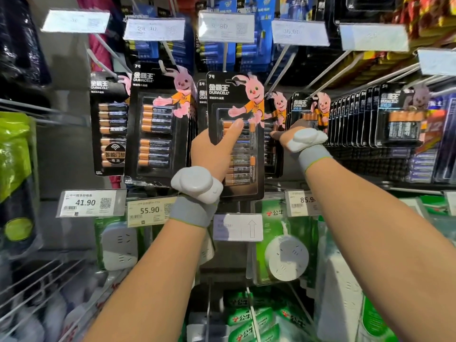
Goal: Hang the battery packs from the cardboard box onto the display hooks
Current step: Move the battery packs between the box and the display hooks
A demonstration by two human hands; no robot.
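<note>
With the left hand (pixel 212 151) pinching the pack (pixel 237 99), thumb in front, held up at centre, align its slot with the hook (pixel 225 59) and push far; the right hand's (pixel 296 138) grip cannot be told.

Your battery pack (pixel 243 154) is a black card with a pink bunny and copper-topped cells, held upright in your left hand (pixel 212 150) at centre, its hang slot just below a display hook (pixel 224 58). Just left hang matching packs (pixel 158 124).
</note>
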